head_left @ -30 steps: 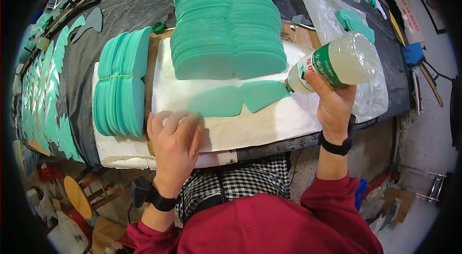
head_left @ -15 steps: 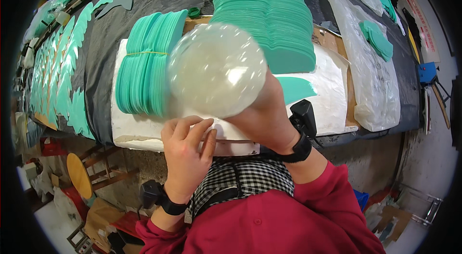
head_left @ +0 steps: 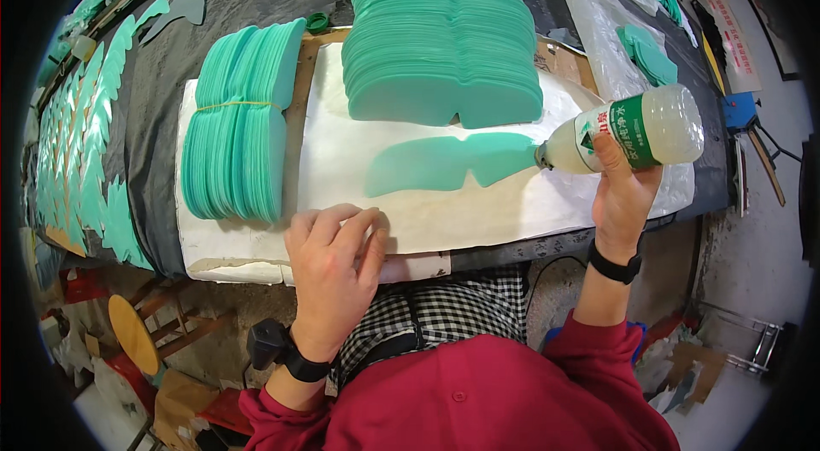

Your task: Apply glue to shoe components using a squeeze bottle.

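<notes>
Tilted bottle [head_left: 634, 128] at green sheet [head_left: 423, 165]: could drip.
Right hand [head_left: 623, 199] grips bottle; left hand [head_left: 331, 254] half-curled, empty: unpinned sheet could drag.

Seeing white and red characters printed on the green-and-white label [head_left: 630, 133] wrapping the clear bottle [head_left: 677, 122]; also seeing red characters running down the pale wall strip [head_left: 719, 14], showing too small for sure reading.

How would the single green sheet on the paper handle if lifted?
The green sheet looks thin and flat, so it's probably light and somewhat floppy. It narrows at its notched middle, so it might bend there first.
</notes>
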Motion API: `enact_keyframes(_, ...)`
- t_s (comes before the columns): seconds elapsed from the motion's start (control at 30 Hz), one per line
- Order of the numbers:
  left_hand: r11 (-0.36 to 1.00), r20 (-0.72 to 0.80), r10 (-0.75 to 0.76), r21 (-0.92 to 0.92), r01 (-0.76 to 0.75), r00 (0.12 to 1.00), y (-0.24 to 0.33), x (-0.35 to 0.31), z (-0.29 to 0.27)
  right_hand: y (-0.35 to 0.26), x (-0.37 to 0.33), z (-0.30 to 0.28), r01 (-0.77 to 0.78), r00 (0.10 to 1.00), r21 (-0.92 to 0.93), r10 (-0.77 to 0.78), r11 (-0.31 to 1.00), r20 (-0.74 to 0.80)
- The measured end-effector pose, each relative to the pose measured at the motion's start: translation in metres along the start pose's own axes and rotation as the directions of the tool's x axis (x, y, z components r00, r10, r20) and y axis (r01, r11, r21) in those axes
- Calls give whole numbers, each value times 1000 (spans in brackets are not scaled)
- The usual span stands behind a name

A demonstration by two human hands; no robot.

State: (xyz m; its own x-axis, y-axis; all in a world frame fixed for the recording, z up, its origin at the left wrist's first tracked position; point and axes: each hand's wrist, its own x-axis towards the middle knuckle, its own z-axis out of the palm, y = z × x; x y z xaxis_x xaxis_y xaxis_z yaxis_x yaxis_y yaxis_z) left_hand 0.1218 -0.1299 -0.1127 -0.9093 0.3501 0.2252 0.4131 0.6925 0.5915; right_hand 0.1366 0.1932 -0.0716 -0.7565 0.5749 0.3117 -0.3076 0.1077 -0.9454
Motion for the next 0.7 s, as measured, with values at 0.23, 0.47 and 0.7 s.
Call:
enact_keyframes(0.23, 998, -10, -41, -55, 40, 999, -4, -5, -14, -18, -56, 57, -31, 962, -207, 86, 978, 260)
enact_keyframes(0.47, 997, -19, -75, 11, 75, 997, -11, -20, -27, -9, -66, 149, 183, 762, -214, -1, 960, 648)
enact_keyframes(0.7, 992, -34, -123, -1, 123, 992, -6, -22, -29, 5, -28, 181, -98, 861, 135, 16, 986, 509)
